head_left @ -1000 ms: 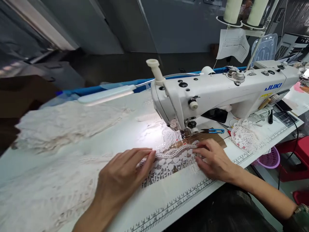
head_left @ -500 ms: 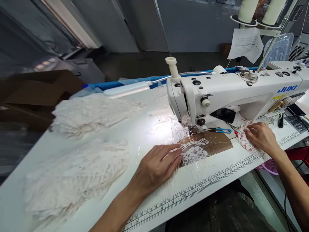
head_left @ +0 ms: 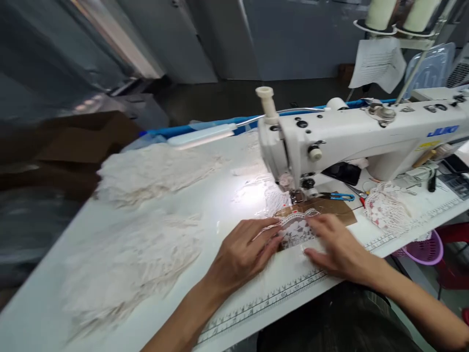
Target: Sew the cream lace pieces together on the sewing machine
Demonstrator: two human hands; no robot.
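Note:
A strip of white floral lace [head_left: 296, 231] with a scalloped edge lies before the presser foot of the white sewing machine [head_left: 340, 139], over a brown plate [head_left: 346, 218]. My left hand [head_left: 244, 247] has its bent fingers closed on the strip's left end; its thumb is hidden. At the right end, my right hand [head_left: 339, 247] touches the lace with its fingertips, thumb spread away from them. Blue thread snips [head_left: 337, 196] rest just behind the plate. To the right, a lace piece with a pinkish pattern [head_left: 386, 208] lies bunched near the table edge.
Two heaps of white lace, the rear heap [head_left: 157, 171] and the front heap [head_left: 135, 269], cover the table's left side. A phone [head_left: 342, 172] lies under the machine arm. A printed ruler [head_left: 271, 298] runs along the front edge. A purple basket [head_left: 427, 249] hangs below at right.
My right hand has let go of the pinkish-patterned lace at the right and moved left to the white lace strip. The left hand stays on the strip. The view has shifted slightly.

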